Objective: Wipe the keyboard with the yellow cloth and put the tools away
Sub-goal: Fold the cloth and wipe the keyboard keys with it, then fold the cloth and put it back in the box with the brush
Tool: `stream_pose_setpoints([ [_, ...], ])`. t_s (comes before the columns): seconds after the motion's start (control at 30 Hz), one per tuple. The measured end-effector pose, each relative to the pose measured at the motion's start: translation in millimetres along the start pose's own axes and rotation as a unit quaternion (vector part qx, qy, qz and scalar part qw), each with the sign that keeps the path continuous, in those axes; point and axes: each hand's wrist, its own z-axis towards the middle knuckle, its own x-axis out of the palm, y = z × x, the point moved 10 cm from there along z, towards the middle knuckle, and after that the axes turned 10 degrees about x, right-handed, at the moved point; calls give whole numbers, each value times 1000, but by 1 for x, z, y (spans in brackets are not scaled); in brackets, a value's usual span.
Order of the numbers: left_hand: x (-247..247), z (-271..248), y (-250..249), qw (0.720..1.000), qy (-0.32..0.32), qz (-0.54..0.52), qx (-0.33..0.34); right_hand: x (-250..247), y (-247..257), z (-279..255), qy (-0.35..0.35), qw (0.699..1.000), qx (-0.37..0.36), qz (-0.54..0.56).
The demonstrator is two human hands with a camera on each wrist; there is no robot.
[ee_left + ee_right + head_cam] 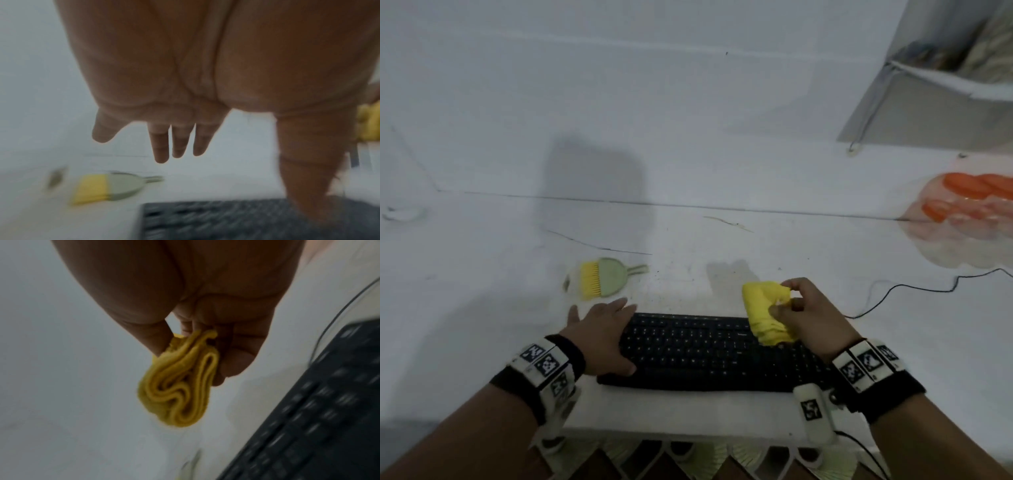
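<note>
A black keyboard (709, 353) lies on the white table near its front edge. My left hand (602, 335) is over the keyboard's left end with straight, spread fingers (160, 146), the thumb (308, 178) down by the keys (236, 220). My right hand (808, 315) pinches a bunched yellow cloth (767, 311) above the keyboard's right end; the folds (180, 386) hang below thumb and fingers, clear of the keys (318, 418). A small yellow-bristled brush lying on a green dustpan (604, 277) sits on the table beyond my left hand; the same set (107, 188) shows in the left wrist view.
A black cable (914, 291) runs across the table to the right of the keyboard. An orange and clear plastic package (969, 212) lies at the far right. A white wall rises behind the table. Dark specks dot the surface by the dustpan.
</note>
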Motion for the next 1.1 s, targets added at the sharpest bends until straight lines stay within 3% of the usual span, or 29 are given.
stream_pose_setpoints([
  [0.07,-26,-14,-27,982,-124,-120,73,42,23,-9,102,991,-14,85],
  [0.13,-49,-34,-42,929,-223,-269,124,84,41,-17,193,972,-18,130],
  [0.23,-59,-58,-48,833,-260,-458,168,136,57,-25,283,942,-5,182],
  [0.3,-59,-73,-40,824,-277,-468,160,162,69,-29,310,932,2,189],
  [0.47,-39,-99,2,843,-293,-439,107,199,100,-32,300,939,-31,162],
  [0.57,-23,-111,27,822,-285,-483,97,232,117,-33,324,932,-30,157],
  [0.67,-17,-117,59,778,-311,-539,86,264,129,-26,327,932,-20,156],
  [0.83,-7,-111,115,631,-286,-715,90,309,147,-7,258,956,-17,140],
  [0.9,-15,-114,138,587,-281,-754,88,317,152,6,214,963,-1,166],
  [1.1,-65,-110,229,577,-363,-731,33,338,165,26,158,955,26,251],
])
